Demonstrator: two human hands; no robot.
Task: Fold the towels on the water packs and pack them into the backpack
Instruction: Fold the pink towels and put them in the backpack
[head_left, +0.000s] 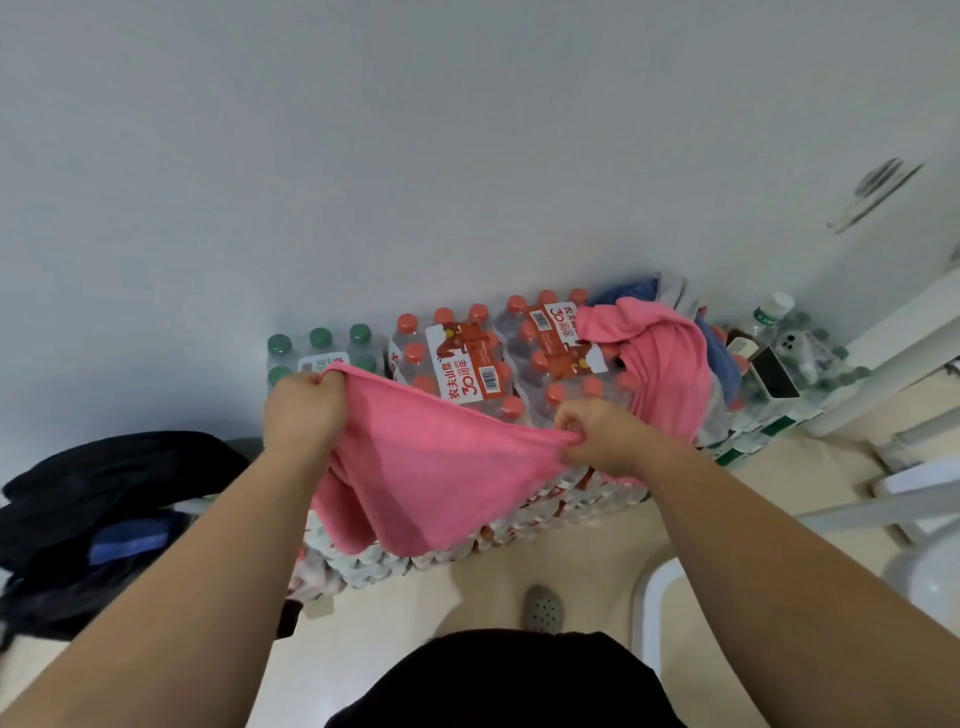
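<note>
Stretching a pink towel (415, 467) above the water packs (467, 374), the left hand (304, 410) grips one corner and the right hand (592, 436) pinches the other. The backpack (104, 519) lies on the floor at left. The hanging lower edge may fold crooked if the corners sit unevenly; more towels (670, 358) wait behind.

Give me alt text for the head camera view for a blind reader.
A person's left hand and right hand each grip a top corner of a pink towel, stretching it above shrink-wrapped water packs. More towels lie heaped on the packs to the right, and a black backpack sits at left.
</note>
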